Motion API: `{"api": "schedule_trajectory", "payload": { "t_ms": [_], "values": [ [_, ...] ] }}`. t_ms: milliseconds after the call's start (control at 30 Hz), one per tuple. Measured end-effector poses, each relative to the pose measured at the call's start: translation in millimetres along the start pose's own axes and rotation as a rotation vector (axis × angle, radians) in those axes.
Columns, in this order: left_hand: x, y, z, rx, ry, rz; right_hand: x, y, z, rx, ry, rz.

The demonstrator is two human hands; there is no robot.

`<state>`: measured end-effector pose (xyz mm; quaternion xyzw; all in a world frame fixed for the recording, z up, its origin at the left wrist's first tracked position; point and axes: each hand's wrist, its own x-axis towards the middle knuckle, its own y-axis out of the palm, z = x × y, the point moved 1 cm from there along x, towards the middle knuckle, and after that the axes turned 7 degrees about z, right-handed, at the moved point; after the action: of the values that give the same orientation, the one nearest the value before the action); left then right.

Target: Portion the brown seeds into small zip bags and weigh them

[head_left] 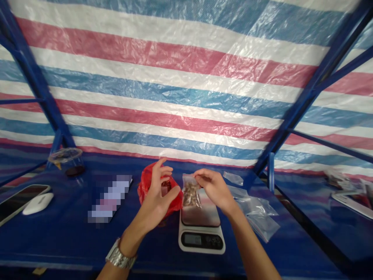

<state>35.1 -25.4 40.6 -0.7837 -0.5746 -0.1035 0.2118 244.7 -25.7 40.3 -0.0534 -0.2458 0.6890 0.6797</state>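
My right hand (214, 187) pinches the top edge of a small clear zip bag (191, 193) with brownish pieces inside. The bag is over the metal plate of a white digital scale (201, 217); whether its bottom rests on the plate I cannot tell. Digits on the scale's display are too faint to read. To the left, my left hand (159, 200) is open, thumb and fingers apart, in front of a red plastic bag (145, 182). Dark reddish contents show in the bag's mouth between thumb and fingers. A metal-banded watch is on my left wrist.
Several empty clear bags (256, 210) lie right of the scale. On the left are a blurred-out phone-like item (110, 200), a white oval case (38, 203), a dark phone (20, 200) and a clear plastic tub (71, 161). Blue metal posts (297, 105) and striped sheeting stand behind.
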Motion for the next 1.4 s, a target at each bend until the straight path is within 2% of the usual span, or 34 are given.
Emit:
{"api": "schedule_trajectory", "payload": {
  "t_ms": [133,200,300,433,567,700,867,1167,1400],
  "values": [
    [3,-4,6,0.052,0.007,-0.028,-10,-13,-36,-0.185,0.079,0.163],
    [3,-3,9,0.109,0.007,-0.033,-14,-15,-45,-0.341,0.072,0.163],
    [2,2,12,0.198,0.012,-0.03,-16,-18,-43,-0.473,0.035,0.036],
    [2,3,18,0.365,0.076,-0.041,-20,-21,-25,-0.389,-0.09,-0.2],
    [3,-3,21,0.502,0.177,-0.144,-29,-21,-17,-0.38,-0.131,-0.414],
    [3,-5,22,0.549,0.241,-0.238,-33,-22,-20,-0.398,-0.123,-0.503],
    [1,-5,23,0.556,0.3,-0.25,-30,-24,-21,-0.41,-0.094,-0.477],
    [-1,-14,23,0.552,0.276,-0.279,-27,-26,-20,-0.402,-0.039,-0.436],
    [0,-10,22,0.551,0.289,-0.327,-28,-24,-33,-0.519,0.089,-0.303]
  ]
}}
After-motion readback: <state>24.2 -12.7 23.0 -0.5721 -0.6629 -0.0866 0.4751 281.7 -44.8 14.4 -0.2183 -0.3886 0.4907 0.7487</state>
